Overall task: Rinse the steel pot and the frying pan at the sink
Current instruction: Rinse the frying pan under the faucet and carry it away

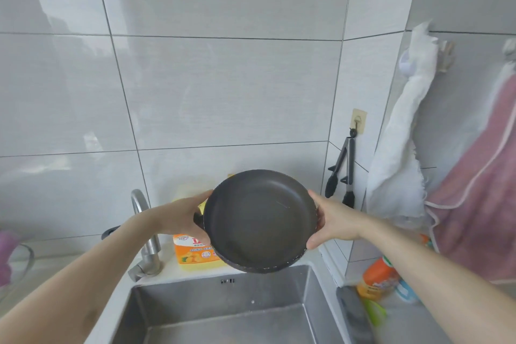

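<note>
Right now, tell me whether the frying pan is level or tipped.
Tipped. The frying pan is held above the sink by the left hand and right hand, its inside facing the camera.

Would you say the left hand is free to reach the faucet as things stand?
Probably not yet. The left hand grips one side of the frying pan and the right hand grips the other, above the sink. The faucet stands close beside the left forearm, unobstructed, once that hand lets go.

Two bare forearms enter from the lower corners of the frame, the left hand (183, 216) and right hand (332, 222) without gloves, rings or sleeves.
</note>
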{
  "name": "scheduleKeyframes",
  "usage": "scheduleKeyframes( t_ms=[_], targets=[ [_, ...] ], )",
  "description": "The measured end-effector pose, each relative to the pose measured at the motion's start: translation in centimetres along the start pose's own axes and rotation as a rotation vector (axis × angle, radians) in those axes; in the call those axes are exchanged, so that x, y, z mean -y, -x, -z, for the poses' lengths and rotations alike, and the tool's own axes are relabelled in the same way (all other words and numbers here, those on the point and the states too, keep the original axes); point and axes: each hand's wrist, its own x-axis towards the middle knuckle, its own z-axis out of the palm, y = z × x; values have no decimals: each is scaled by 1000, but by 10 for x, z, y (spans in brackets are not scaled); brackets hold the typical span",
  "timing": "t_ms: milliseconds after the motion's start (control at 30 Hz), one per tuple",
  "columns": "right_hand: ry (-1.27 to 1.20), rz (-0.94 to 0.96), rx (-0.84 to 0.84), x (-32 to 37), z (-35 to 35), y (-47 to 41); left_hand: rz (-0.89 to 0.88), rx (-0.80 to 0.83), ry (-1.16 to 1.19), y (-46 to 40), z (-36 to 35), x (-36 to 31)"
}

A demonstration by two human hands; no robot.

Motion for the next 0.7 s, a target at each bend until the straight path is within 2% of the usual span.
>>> scheduleKeyframes(
  t_ms=[333, 533, 700],
  targets=[
    [-99, -64, 10, -28, -16, 24, 20, 114, -24, -22, -20, -5],
    [-142, -167, -107, -63, -15, 79, -108, 187, 18, -50, -45, -31],
    [-179, -191, -205, -86, -3, 156, -179, 265, -28, -76, -80, -86]
  ],
)
